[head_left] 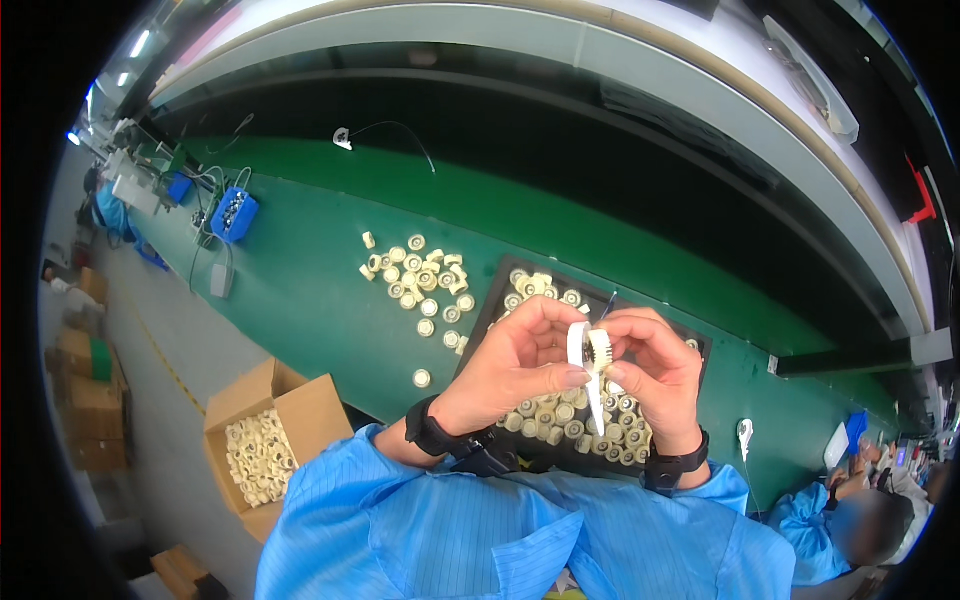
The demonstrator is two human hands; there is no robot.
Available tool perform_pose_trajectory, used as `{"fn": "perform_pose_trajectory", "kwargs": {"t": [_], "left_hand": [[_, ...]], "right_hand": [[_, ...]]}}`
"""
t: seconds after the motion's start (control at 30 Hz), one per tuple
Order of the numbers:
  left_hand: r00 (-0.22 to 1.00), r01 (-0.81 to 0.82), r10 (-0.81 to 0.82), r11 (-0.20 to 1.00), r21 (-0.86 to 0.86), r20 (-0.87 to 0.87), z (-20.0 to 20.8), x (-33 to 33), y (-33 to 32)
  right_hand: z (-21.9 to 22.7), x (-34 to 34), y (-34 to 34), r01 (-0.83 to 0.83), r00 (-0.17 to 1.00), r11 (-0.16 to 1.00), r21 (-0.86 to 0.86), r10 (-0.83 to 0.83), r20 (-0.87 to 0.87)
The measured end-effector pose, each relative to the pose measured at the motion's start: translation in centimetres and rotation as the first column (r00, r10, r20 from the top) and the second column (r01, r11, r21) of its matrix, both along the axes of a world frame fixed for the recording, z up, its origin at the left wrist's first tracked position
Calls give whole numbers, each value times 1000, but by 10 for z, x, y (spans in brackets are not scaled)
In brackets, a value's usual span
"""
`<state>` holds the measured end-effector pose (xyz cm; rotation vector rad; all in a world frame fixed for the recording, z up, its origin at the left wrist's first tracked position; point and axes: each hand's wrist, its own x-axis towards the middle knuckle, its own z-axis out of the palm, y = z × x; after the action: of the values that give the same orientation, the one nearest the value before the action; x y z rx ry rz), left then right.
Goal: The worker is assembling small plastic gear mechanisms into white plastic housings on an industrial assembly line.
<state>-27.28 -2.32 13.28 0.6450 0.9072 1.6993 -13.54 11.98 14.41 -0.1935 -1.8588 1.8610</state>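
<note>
Over a black tray, my two hands meet with a small part between them. My left hand pinches a white round piece between thumb and fingers. Against it is a cream toothed ring, gripped by the thumb and fingers of my right hand. Something dark shows between the two pieces, too small to name. A white pointed strip hangs below them; which hand bears it I cannot tell. Beneath my hands, several cream round parts fill the tray, partly hidden by my fingers.
Loose cream round parts lie on the green table left of the tray. An open cardboard box of similar parts stands at lower left. A blue bin sits farther left. A shelf overhangs the back. A co-worker sits at right.
</note>
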Motion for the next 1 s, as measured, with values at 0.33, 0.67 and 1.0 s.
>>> {"fn": "perform_pose_trajectory", "kwargs": {"t": [0.33,0.67,1.0], "left_hand": [[998,50,-51,998,28,43,2,-5,-6],[998,47,-46,998,37,-43,9,-7,-10],[995,60,-63,998,35,82,11,-2,-9]], "right_hand": [[9,4,-3,20,1000,979,201,-21,6],[21,5,-9,-26,999,896,444,10,38],[13,5,-13,-42,999,998,-43,42,5]]}}
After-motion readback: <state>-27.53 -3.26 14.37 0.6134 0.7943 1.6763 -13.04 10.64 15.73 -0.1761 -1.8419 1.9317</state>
